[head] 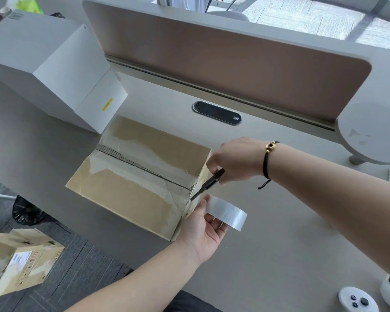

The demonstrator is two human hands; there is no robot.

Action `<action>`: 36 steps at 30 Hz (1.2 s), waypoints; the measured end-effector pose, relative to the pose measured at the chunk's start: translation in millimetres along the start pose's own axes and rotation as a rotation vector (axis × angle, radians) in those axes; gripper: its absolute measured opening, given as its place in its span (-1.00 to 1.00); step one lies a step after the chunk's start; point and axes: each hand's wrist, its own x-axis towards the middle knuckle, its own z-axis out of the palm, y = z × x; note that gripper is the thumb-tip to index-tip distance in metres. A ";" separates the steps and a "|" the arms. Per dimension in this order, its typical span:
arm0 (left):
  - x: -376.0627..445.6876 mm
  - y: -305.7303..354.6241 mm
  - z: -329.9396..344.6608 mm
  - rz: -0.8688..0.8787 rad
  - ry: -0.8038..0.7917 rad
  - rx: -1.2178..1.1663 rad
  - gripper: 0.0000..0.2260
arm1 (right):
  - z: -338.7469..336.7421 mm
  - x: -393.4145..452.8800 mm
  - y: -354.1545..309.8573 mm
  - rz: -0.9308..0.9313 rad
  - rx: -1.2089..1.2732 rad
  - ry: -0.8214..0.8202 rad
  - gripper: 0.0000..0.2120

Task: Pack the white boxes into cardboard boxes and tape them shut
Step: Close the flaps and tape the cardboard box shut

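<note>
Brown cardboard box (140,174) sits closed; your left hand (200,233) grips the tape roll (226,213), your right hand (236,161) pinches a black cutter (208,184).

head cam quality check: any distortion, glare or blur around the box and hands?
Head view: wide-angle bending, the divider edge bows; windows top right blown out; daylight soft, only faint shadows on the desk; box, tape roll, left hand, right hand and its cutter reasonably sharp; tape on the box seam shows mild sheen.
</note>
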 end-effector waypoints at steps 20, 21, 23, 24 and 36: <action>-8.7 0.0 6.7 -0.002 -0.014 -0.029 -0.83 | 5.4 28.2 -16.4 -0.102 -0.204 0.069 -0.57; -9.0 0.0 7.0 -0.002 -0.014 -0.031 -0.83 | 4.7 29.4 -18.2 -0.101 -0.211 0.076 -0.53; -9.5 0.0 7.4 0.000 -0.010 -0.034 -0.83 | 2.7 31.0 -21.2 -0.107 -0.229 0.087 -0.49; -9.4 0.1 7.5 0.000 -0.008 -0.034 -0.84 | 1.7 31.9 -22.3 -0.109 -0.236 0.086 -0.49; -10.4 1.8 9.1 -0.001 0.020 -0.038 -0.78 | -10.8 34.6 -20.6 -0.083 -0.256 0.099 -0.53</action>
